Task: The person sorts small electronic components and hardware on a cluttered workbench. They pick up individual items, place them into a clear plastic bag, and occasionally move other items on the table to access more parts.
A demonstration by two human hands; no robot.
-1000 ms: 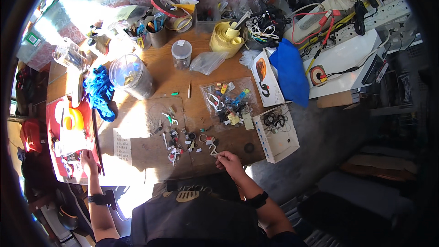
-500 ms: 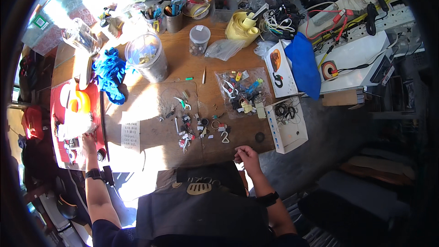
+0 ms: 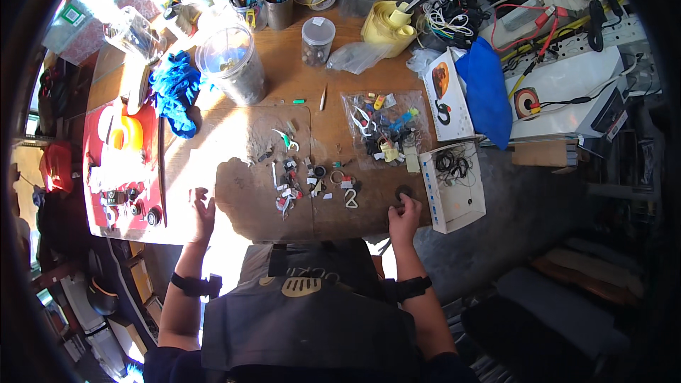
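Observation:
My left hand point(image 3: 203, 214) is over the sunlit part of the table near its front edge. Its fingers are loosely bent and apart, with nothing visible in them. Beside the front right of the table, my right hand point(image 3: 404, 221) has its fingertips at a black round disc point(image 3: 403, 190); thumb and fingers look apart, and the disc lies flat. Between the hands, a spread of small mixed parts point(image 3: 289, 188) covers the middle, with a white triangular ring point(image 3: 351, 199) at its right. A clear plastic bag point(image 3: 386, 131) of small pieces lies behind the disc.
A red mat point(image 3: 152, 170) with an orange tape roll point(image 3: 129, 133) is at the left. Blue cloth point(image 3: 175, 92), a clear bucket point(image 3: 245, 85) and a lidded jar point(image 3: 317, 42) stand farther back. A white open box point(image 3: 457, 209) with black wire borders the right side.
My left hand has come right, off the red mat. My right hand has moved to the black disc. The view has shifted, and the written sheet no longer shows in the bright patch.

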